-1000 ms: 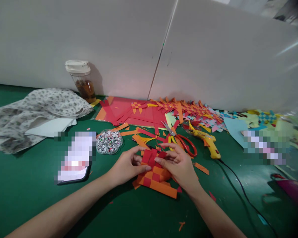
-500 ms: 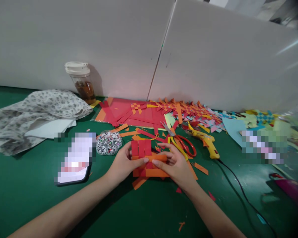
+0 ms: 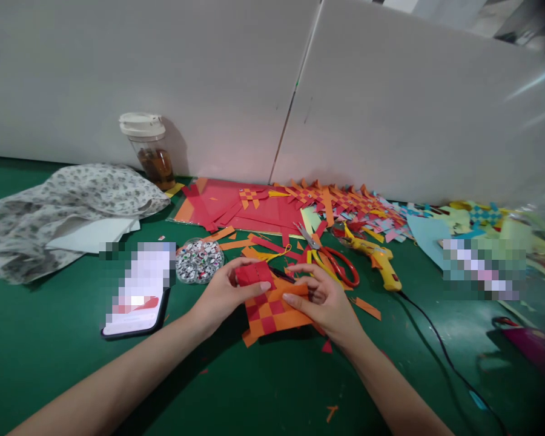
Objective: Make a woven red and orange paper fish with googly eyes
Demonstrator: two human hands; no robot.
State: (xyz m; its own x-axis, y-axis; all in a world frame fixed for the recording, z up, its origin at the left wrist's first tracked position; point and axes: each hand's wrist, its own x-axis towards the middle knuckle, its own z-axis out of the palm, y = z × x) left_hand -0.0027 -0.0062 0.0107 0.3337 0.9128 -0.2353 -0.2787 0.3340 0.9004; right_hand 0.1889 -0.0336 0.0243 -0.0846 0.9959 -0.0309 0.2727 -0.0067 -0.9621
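Both my hands grip a woven paper mat (image 3: 272, 310) of red and orange strips, held just above the green table (image 3: 263, 387). My left hand (image 3: 222, 297) pinches its left edge, with the thumb on the folded red strip ends at the top. My right hand (image 3: 327, 303) pinches its right edge, fingers curled over the orange strips. Loose orange strip ends stick out below the mat.
A phone (image 3: 138, 290) lies left of my hands, beside a round tray of googly eyes (image 3: 200, 260). Red-handled scissors (image 3: 333, 257) and a yellow glue gun (image 3: 376, 257) with a black cord lie right of centre. Paper sheets, strips and woven pieces (image 3: 336, 200) lie along the grey wall, with a jar (image 3: 149, 148) and patterned cloth (image 3: 68, 200) at the left.
The mat was tipped up on edge with its red strips standing; now it lies flatter and the red strip ends are folded down over its top.
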